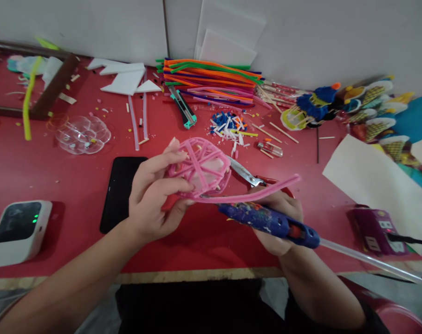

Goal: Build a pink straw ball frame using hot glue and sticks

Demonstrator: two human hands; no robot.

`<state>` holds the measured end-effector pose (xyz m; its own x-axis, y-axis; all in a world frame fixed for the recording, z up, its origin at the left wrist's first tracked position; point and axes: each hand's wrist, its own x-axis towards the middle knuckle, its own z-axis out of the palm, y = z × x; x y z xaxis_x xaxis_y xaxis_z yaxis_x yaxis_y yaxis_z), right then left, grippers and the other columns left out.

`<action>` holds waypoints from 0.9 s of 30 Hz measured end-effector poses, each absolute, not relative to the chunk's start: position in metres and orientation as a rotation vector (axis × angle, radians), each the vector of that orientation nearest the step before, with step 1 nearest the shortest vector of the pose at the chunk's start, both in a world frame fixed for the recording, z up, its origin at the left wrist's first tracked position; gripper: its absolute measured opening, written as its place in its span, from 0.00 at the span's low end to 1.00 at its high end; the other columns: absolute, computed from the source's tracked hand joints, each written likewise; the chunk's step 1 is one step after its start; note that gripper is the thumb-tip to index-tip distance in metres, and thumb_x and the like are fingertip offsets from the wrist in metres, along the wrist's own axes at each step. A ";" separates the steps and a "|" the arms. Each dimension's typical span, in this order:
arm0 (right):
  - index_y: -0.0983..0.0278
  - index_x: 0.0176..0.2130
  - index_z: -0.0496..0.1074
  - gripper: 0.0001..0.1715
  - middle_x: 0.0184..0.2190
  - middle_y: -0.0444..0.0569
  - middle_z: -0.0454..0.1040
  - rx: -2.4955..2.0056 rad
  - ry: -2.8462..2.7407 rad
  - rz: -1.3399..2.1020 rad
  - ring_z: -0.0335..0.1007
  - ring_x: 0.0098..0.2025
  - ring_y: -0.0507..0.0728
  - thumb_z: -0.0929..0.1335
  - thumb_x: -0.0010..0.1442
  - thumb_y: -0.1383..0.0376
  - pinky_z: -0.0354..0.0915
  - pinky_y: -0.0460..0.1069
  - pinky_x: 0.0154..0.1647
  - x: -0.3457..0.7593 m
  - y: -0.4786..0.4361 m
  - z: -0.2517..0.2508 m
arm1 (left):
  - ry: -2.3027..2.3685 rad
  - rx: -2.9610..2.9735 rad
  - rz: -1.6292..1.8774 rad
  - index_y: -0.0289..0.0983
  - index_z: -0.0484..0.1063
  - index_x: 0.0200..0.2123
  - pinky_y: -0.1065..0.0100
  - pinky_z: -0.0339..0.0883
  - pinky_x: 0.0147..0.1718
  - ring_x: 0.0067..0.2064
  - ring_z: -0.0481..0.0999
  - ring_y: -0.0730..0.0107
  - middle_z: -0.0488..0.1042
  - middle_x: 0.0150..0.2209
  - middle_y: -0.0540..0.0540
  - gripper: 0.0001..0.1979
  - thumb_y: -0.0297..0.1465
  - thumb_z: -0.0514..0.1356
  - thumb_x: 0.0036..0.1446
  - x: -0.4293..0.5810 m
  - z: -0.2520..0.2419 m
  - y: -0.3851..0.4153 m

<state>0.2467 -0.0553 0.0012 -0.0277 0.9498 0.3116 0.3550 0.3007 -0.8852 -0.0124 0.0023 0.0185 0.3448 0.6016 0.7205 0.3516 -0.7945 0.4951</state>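
Held up over the red table, a small pink frame of crossed pipe cleaners [198, 162] is gripped by the fingers of my left hand [158, 190]. One long pink pipe cleaner [262, 191] sticks out from its lower edge to the right. My right hand [276, 208] is wrapped round a blue glue gun [266, 220], with a clear glue stick [367, 260] coming out of its back. The gun's nozzle meets the lower edge of the pink frame, close to my left fingertips. Partly behind the frame and right hand lie scissors [243, 171].
A black phone [118, 195] and a white device with a screen [21, 232] lie at left. Farther back are a bundle of coloured pipe cleaners [211, 76], a box cutter [182, 106] and cut scraps [228, 125]. A purple power box [378, 229] stands at right.
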 end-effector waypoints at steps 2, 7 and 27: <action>0.55 0.34 0.77 0.08 0.25 0.42 0.77 -1.172 -1.641 0.706 0.73 0.24 0.57 0.72 0.49 0.60 0.72 0.53 0.27 0.246 -0.055 0.006 | 0.851 2.355 1.424 0.43 0.68 0.45 0.41 0.69 0.66 0.68 0.69 0.51 0.68 0.57 0.40 0.03 0.32 0.57 0.70 -0.012 0.021 0.002; 0.53 0.34 0.78 0.10 0.26 0.45 0.78 -1.162 -1.632 0.677 0.76 0.28 0.61 0.72 0.51 0.54 0.73 0.57 0.29 0.249 -0.059 0.002 | 0.852 2.369 1.416 0.44 0.68 0.45 0.40 0.70 0.65 0.66 0.71 0.51 0.69 0.57 0.41 0.03 0.33 0.57 0.69 -0.014 0.023 0.000; 0.55 0.37 0.76 0.23 0.26 0.47 0.75 -1.072 -1.711 0.555 0.76 0.28 0.60 0.65 0.60 0.41 0.75 0.56 0.29 0.252 -0.062 -0.009 | 0.719 2.382 1.444 0.38 0.70 0.45 0.42 0.66 0.67 0.68 0.69 0.51 0.68 0.58 0.38 0.05 0.29 0.60 0.66 -0.017 0.019 0.003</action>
<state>0.2524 -0.0617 -0.0089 -0.1069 0.8568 0.5045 0.3974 0.5019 -0.7682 -0.0173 0.0027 0.0188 0.3817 0.5382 0.7514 0.2754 -0.8423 0.4633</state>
